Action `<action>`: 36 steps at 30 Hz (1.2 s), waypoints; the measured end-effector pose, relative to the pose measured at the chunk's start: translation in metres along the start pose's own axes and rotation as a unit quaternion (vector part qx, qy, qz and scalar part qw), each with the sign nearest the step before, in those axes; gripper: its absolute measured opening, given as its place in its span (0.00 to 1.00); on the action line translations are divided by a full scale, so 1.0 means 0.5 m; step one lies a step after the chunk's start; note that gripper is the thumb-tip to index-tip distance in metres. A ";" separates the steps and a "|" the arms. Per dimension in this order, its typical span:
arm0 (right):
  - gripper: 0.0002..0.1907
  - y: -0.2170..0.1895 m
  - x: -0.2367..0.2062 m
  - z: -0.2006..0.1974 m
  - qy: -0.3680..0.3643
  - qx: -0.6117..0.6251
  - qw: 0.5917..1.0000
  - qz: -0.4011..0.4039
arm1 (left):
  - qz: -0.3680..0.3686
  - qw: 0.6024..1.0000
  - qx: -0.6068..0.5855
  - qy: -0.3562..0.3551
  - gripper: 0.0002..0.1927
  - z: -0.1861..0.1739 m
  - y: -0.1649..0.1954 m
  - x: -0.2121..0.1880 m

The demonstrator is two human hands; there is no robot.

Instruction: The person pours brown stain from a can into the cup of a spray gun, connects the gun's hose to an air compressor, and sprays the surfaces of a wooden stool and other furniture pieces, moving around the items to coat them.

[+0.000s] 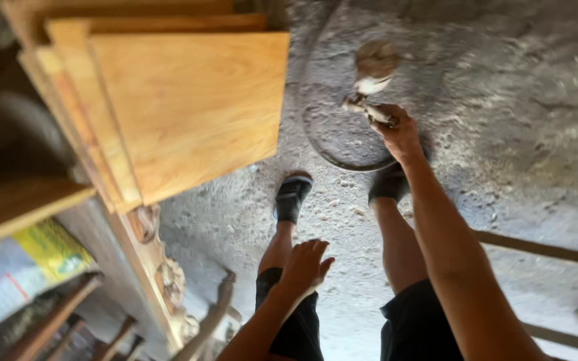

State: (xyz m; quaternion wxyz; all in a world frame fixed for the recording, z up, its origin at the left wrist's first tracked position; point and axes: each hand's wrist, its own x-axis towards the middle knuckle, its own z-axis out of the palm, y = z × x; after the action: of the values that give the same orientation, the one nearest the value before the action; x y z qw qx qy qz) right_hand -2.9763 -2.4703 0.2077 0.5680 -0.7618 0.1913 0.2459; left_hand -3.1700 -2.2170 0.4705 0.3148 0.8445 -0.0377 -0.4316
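Observation:
My right hand is stretched out ahead and low, closed around the handle of a small pale tool that looks like a brush, its head blurred. My left hand hangs beside my left thigh with the fingers apart and nothing in it. Below are my legs and my feet in dark shoes on a rough grey concrete floor. A round metal ring or lid lies on the floor just under my right hand.
A stack of light wooden boards leans at the upper left. A carved wooden piece and wooden rails stand at the lower left, with a printed sack. Thin wooden bars cross the right side.

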 end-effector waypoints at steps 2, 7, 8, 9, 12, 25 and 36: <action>0.17 -0.057 0.023 0.037 -0.122 -0.092 0.986 -0.064 | -0.011 0.998 -0.025 0.053 0.20 0.024 0.011 -0.044; 0.13 -0.130 0.163 0.134 -0.313 -0.408 0.833 -0.202 | -0.086 0.988 -0.061 -0.112 0.23 0.064 0.008 -0.041; 0.13 -0.129 0.189 0.156 -0.329 -0.429 0.821 -0.184 | -0.083 0.990 -0.094 -0.058 0.22 0.065 0.002 -0.029; 0.13 -0.122 0.205 0.173 -0.350 -0.450 0.807 -0.152 | -0.081 0.988 -0.132 -0.018 0.21 0.065 0.002 -0.022; 0.15 -0.093 0.232 0.214 -0.381 -0.485 0.781 -0.099 | -0.071 0.981 -0.169 0.056 0.19 0.051 0.001 -0.011; 0.64 -0.171 0.045 0.199 -0.172 -0.546 0.806 -0.152 | -0.004 0.987 -0.144 0.065 0.20 -0.037 -0.044 -0.015; 0.31 -0.617 -0.879 -0.076 0.138 -0.394 0.890 -0.183 | 0.266 0.955 -0.072 0.108 0.21 -0.309 0.150 -0.201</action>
State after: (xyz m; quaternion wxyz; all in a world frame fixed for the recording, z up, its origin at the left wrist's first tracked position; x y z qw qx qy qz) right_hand -3.1485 -2.4148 0.7147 0.2244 -0.9707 0.0127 0.0851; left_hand -3.1009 -2.1664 0.6499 0.4807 0.8203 -0.1958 -0.2402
